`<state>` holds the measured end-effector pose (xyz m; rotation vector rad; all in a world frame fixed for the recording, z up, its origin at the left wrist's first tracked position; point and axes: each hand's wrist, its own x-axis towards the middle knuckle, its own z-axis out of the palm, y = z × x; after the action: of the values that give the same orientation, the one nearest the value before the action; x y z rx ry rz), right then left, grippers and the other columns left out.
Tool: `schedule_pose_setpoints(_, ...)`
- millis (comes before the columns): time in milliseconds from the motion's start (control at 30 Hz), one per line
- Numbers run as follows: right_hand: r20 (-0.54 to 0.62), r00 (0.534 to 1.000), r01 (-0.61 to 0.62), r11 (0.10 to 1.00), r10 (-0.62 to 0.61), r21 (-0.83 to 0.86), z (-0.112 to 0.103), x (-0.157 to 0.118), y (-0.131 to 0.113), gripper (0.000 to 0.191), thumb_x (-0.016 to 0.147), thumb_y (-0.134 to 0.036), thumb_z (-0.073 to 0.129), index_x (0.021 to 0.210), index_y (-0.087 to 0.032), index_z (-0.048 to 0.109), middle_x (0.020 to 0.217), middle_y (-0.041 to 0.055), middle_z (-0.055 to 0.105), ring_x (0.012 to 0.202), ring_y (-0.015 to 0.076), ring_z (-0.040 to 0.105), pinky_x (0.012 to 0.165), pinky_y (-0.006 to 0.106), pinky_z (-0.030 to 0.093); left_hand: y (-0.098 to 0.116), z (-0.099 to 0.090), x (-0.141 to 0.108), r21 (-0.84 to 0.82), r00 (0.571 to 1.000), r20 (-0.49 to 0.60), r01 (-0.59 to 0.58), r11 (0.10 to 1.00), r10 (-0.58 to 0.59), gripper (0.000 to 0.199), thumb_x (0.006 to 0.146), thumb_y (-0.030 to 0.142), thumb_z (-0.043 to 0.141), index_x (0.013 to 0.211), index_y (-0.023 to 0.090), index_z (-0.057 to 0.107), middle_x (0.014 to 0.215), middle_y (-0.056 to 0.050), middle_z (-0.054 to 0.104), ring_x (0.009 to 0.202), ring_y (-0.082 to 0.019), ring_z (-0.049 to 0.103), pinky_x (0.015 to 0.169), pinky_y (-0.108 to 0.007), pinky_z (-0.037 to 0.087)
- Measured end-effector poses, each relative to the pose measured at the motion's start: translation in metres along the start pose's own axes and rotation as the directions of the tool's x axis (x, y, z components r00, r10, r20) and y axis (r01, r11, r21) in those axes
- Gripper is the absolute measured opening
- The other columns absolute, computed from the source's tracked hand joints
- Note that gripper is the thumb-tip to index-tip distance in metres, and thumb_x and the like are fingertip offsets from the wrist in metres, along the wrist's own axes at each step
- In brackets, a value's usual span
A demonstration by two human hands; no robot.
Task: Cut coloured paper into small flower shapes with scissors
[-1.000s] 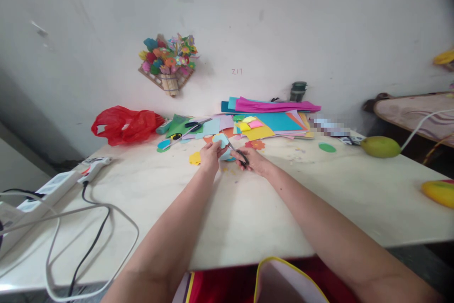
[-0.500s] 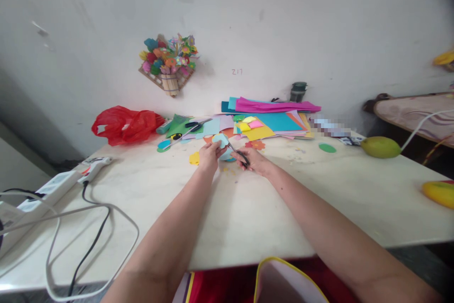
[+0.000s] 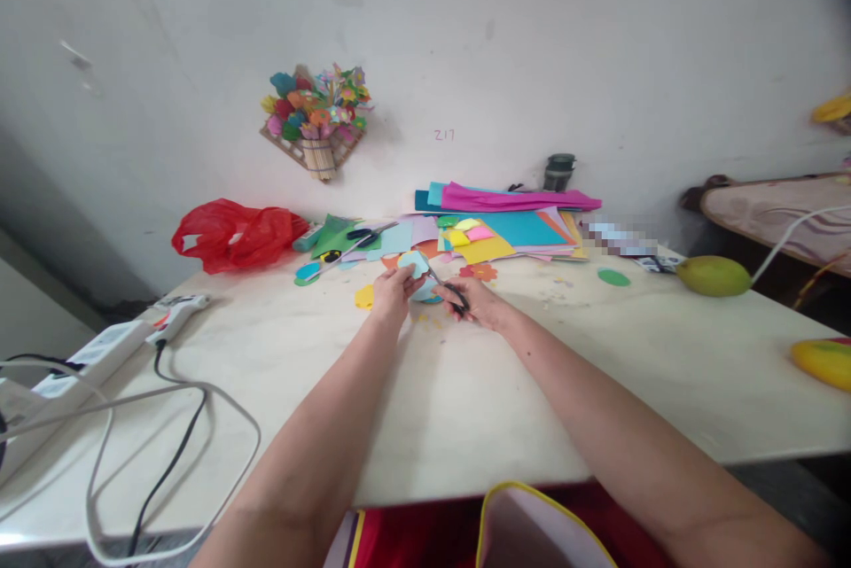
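Observation:
Pinched in the fingers of my left hand [image 3: 392, 291] is a light blue paper piece [image 3: 413, 262] with a scalloped edge. My right hand [image 3: 480, 304] is closed round the black handles of a pair of scissors [image 3: 457, 295]. The scissor blades reach up to the right edge of the paper. Below both hands, partly hidden, blue paper shapes [image 3: 429, 291] lie on the table. A yellow paper shape [image 3: 363, 297] is left of my left hand, and red and orange paper flowers [image 3: 479, 272] lie beyond my right.
Coloured paper sheets [image 3: 525, 231] and a second pair of scissors [image 3: 372, 234] lie at the back. A red plastic bag [image 3: 236, 234] sits back left. A power strip [image 3: 93, 364] with loose cables is at the left; a mango [image 3: 714, 276] rests at the right.
Almost nothing differs. Both hands keep their places, with the paper and the scissors still held at nearly the same spot.

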<state>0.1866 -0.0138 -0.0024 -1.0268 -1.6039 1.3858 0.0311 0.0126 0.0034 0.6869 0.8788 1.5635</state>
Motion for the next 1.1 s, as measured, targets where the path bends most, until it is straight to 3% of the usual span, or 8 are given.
schedule_pose_setpoints(433,0.033,0.999,-0.03,0.999,0.03,-0.018,-0.013,0.002,0.005,0.032,0.076,-0.046,0.06,0.077,-0.014,0.057,0.061,0.0021,0.06,0.043,0.0077,0.053,0.031,0.016,0.028,0.003,-0.003,0.002,0.004,1.0,-0.005,-0.004,1.0,0.004,0.008,0.064,0.008,0.064,0.071,0.008,0.061,0.065,-0.007,0.066,0.06,-0.017,0.066,0.062,-0.026,0.055)
schedule_pose_setpoints(533,-0.027,0.999,-0.034,0.999,0.034,-0.002,-0.02,0.004,0.004,0.03,0.07,-0.04,0.067,0.081,-0.014,0.058,0.061,0.0014,0.061,0.044,0.0079,0.053,0.032,0.016,0.026,0.004,-0.006,0.004,0.037,1.0,0.013,-0.02,0.999,0.02,0.009,0.063,0.01,0.067,0.07,0.009,0.062,0.065,-0.008,0.066,0.062,-0.018,0.067,0.063,-0.027,0.055)
schedule_pose_setpoints(633,-0.166,0.986,0.003,0.998,0.007,0.066,-0.022,0.004,0.0,0.033,0.063,-0.03,0.071,0.088,-0.016,0.056,0.061,-0.0007,0.061,0.045,0.0082,0.053,0.034,0.016,0.026,0.004,-0.009,0.005,0.109,0.994,0.106,0.009,0.994,-0.021,0.012,0.061,0.013,0.069,0.07,0.008,0.063,0.066,-0.009,0.067,0.063,-0.019,0.066,0.064,-0.029,0.054)
schedule_pose_setpoints(733,-0.265,0.964,0.058,0.992,-0.027,0.108,-0.022,0.003,-0.006,0.04,0.056,-0.027,0.074,0.089,-0.016,0.055,0.057,-0.0033,0.058,0.048,0.0094,0.052,0.038,0.018,0.028,0.002,-0.012,0.005,0.207,0.962,0.249,0.061,0.976,-0.113,0.016,0.057,0.016,0.073,0.068,0.008,0.065,0.069,-0.01,0.068,0.065,-0.02,0.066,0.064,-0.03,0.054)
schedule_pose_setpoints(867,-0.261,0.964,0.081,0.99,-0.048,0.115,-0.023,0.001,-0.01,0.044,0.053,-0.03,0.075,0.09,-0.016,0.056,0.059,-0.0038,0.057,0.051,0.0094,0.052,0.044,0.02,0.032,-0.002,-0.013,0.004,0.344,0.893,0.394,0.077,0.936,-0.218,0.021,0.052,0.02,0.078,0.067,0.008,0.067,0.069,-0.009,0.069,0.061,-0.018,0.064,0.062,-0.029,0.053)
schedule_pose_setpoints(967,-0.214,0.975,0.08,0.991,-0.055,0.11,-0.023,0.001,-0.009,0.043,0.053,-0.03,0.076,0.09,-0.016,0.057,0.062,-0.0043,0.057,0.052,0.0088,0.051,0.047,0.022,0.034,-0.003,-0.011,0.001,0.424,0.853,0.449,0.059,0.904,-0.267,0.023,0.052,0.024,0.079,0.066,0.009,0.068,0.065,-0.007,0.068,0.057,-0.015,0.062,0.061,-0.027,0.052)
schedule_pose_setpoints(1100,-0.146,0.986,0.094,0.988,-0.076,0.119,-0.022,0.002,-0.007,0.046,0.049,-0.025,0.077,0.089,-0.017,0.057,0.062,-0.0053,0.056,0.055,0.0096,0.053,0.052,0.023,0.038,-0.001,-0.006,-0.006,0.458,0.831,0.462,0.076,0.886,-0.31,0.024,0.046,0.024,0.081,0.06,0.01,0.067,0.06,-0.006,0.066,0.054,-0.014,0.06,0.058,-0.026,0.051)
